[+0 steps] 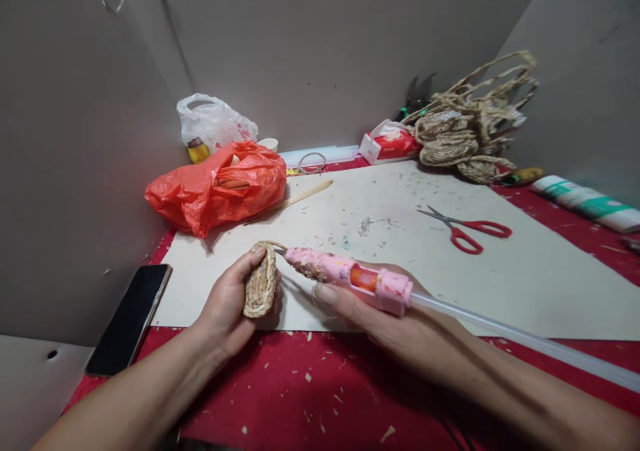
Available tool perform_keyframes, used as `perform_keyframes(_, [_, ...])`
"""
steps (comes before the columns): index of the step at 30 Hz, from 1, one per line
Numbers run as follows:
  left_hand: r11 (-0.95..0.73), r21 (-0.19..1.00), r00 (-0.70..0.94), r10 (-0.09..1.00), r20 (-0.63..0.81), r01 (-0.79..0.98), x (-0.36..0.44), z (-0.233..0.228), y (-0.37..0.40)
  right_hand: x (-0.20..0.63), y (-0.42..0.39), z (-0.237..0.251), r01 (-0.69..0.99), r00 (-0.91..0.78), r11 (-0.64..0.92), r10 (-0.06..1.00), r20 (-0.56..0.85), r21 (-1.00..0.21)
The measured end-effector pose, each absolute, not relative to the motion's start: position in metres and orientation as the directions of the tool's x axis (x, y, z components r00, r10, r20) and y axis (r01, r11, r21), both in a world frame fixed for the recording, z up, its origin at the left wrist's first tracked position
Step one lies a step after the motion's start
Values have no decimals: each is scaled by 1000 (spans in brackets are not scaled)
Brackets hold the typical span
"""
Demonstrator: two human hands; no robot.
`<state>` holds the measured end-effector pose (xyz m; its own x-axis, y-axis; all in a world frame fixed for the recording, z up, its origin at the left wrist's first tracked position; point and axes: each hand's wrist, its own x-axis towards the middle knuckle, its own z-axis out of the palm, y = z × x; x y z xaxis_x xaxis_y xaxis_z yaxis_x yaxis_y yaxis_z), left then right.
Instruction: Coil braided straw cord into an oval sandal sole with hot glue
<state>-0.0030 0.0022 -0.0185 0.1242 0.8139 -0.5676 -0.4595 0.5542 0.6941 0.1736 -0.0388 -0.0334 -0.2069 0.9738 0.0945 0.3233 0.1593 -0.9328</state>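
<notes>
My left hand (231, 298) is closed around a small oval coil of braided straw rope (261, 283), its thumb pressing near the upper end. In my right hand (380, 311) is a pink hot glue gun (350, 274), stained with residue along its barrel. A long translucent glue stick (500, 336) sticks out of the gun's back end. The metal nozzle points left, close to the coil's upper right edge; whether it touches cannot be made out. A thin strand of rope runs from the coil's top toward the nozzle. The fingers under the gun are mostly hidden.
Red-handled scissors (465, 228) lie on the white sheet (320, 218). A red plastic bag (220, 188) and a phone (131, 321) are on the left. Behind stand a tissue pack (390, 143) and a pile of braided rope (463, 131). Grey panels surround the table.
</notes>
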Motion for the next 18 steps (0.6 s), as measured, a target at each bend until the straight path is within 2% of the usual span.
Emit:
perform_keyframes(11, [565, 662, 206, 815, -542, -492, -7, -26, 3, 172, -40, -33, 320, -210, 148, 974, 82, -936])
perform_keyframes(18, [565, 664, 177, 810, -559, -490, -7, -25, 4, 174, -40, -33, 298, -240, 177, 965, 106, -938])
